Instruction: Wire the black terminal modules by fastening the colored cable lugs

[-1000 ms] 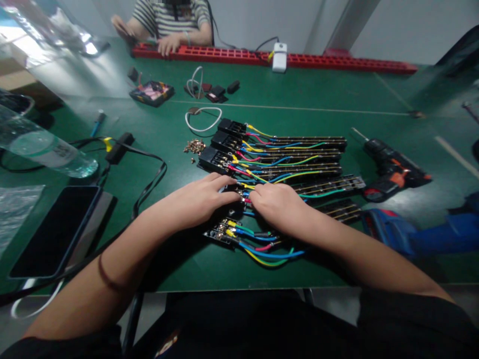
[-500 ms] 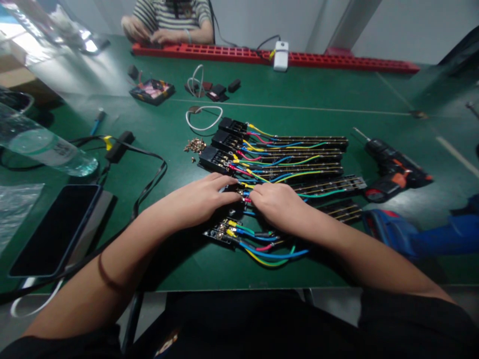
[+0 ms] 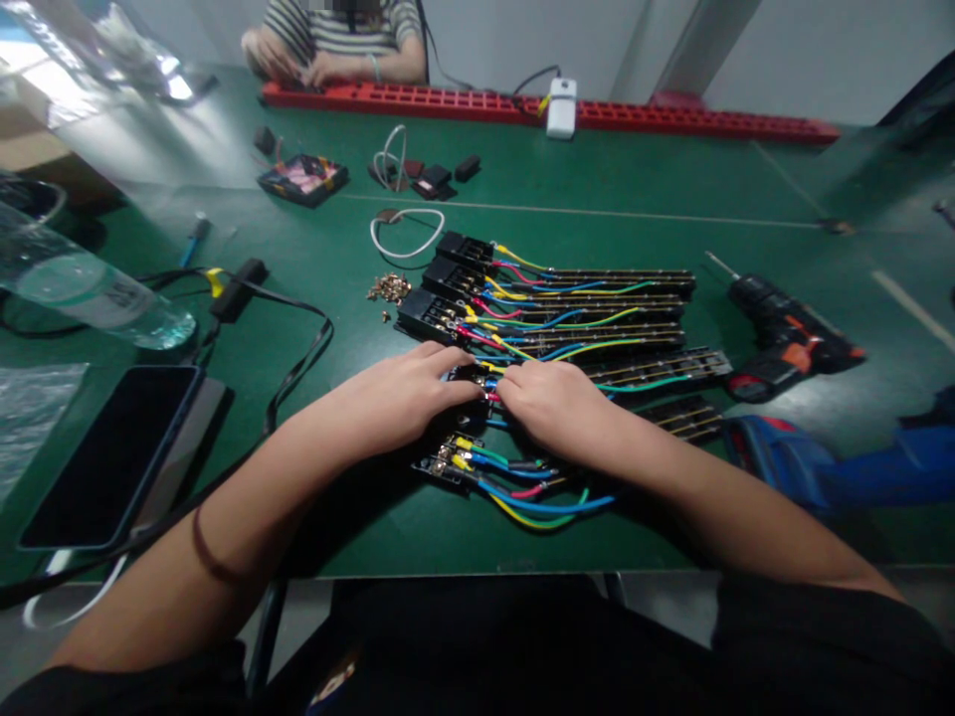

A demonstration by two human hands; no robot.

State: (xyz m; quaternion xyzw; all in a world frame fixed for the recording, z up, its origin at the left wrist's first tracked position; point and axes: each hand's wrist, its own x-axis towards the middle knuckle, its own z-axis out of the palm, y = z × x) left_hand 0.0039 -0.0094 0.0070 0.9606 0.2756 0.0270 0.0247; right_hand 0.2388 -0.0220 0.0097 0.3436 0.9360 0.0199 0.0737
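Observation:
My left hand [image 3: 422,393] is closed over a black socket block [image 3: 467,416], its fingertips at the end where the wires join. Much of that block is hidden under the hand. Just to the right, my right hand [image 3: 556,403] pinches the wires [image 3: 492,388] beside the block's red and blue terminals. Nearest me lies another black block [image 3: 444,465] with yellow-sleeved terminals and loose blue, red and green wires [image 3: 537,507]. Beyond my hands, several similar blocks [image 3: 433,313] lie in a row, wired to long black strips [image 3: 627,278].
Small brass screws [image 3: 389,288] are piled left of the blocks. A power drill [image 3: 791,328] and a blue tool [image 3: 791,457] lie at right. At left are a phone [image 3: 111,457], a bottle [image 3: 96,288] and black cables [image 3: 298,373]. A co-worker [image 3: 343,50] sits behind a red rail [image 3: 463,102].

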